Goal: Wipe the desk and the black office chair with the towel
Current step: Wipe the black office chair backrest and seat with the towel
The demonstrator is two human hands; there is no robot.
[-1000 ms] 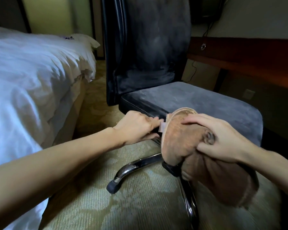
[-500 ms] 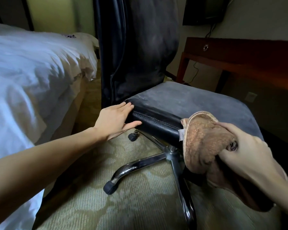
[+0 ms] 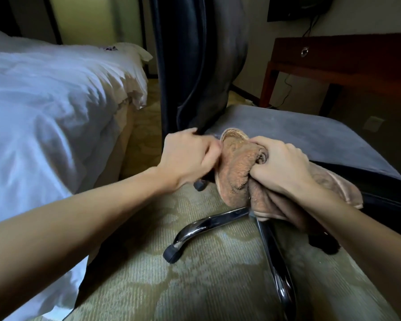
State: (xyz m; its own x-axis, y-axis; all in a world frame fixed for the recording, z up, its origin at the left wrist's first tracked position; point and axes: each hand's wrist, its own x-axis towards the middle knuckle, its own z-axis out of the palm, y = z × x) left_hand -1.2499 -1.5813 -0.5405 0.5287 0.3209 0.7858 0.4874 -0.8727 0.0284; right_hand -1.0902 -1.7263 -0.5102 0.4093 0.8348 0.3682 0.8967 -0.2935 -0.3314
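Note:
The black office chair fills the middle of the view, its grey seat [image 3: 310, 137] to the right and its tall backrest [image 3: 202, 66] upright behind. A brown towel [image 3: 234, 174] is bunched at the seat's front left corner. My right hand [image 3: 280, 167] grips the towel from above and right, and part of the towel hangs below that wrist. My left hand [image 3: 190, 156], slightly blurred, has its fingers curled at the towel's left edge, over the seat corner. The dark wooden desk [image 3: 345, 56] stands at the back right.
A bed with white bedding [image 3: 51, 107] runs along the left, close to the chair. The chair's chrome legs [image 3: 208, 223] and castors [image 3: 170, 253] spread over the patterned carpet [image 3: 148, 286] below my hands. A cable hangs on the wall behind the desk.
My left hand has left the seat's front edge and closed on the towel's left side. The chair has turned, its backrest now more edge-on. My right hand has carried the towel up and left.

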